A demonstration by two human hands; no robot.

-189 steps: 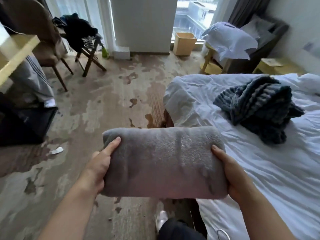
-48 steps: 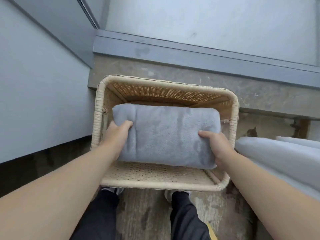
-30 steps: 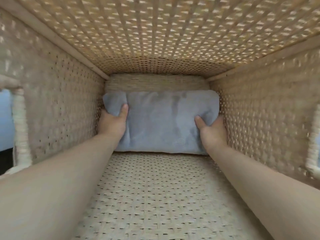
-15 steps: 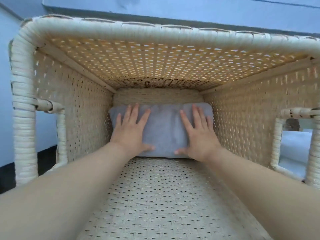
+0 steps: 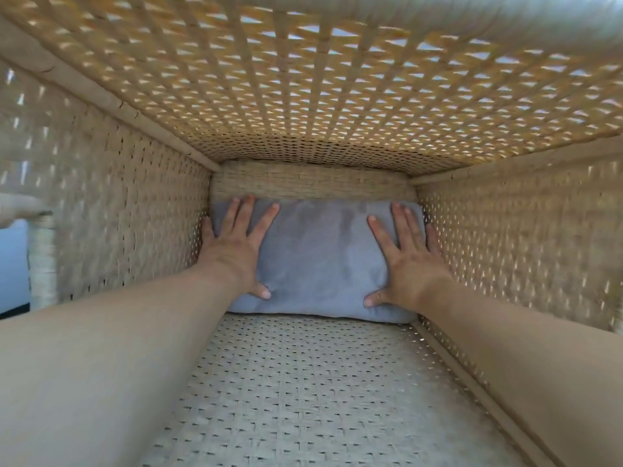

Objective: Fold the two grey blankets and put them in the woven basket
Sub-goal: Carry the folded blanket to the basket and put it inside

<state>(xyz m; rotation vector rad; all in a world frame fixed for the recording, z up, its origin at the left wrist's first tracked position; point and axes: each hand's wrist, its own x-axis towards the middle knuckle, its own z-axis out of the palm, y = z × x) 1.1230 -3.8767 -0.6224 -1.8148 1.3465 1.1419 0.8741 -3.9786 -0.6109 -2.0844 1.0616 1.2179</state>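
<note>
With your left hand [image 5: 232, 251] and right hand [image 5: 409, 261] spread flat on the folded blanket [image 5: 320, 261], gripping nothing, careless withdrawal from the basket [image 5: 337, 382] could drag its folds loose.

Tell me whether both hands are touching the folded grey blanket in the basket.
Touching. The head view shows the left hand and right hand pressed flat, fingers spread, on the folded grey blanket at the basket bottom.

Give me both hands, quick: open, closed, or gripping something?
Left hand: open, fingers spread, flat on the folded grey blanket.
Right hand: open, fingers spread, flat on the same blanket.
</note>
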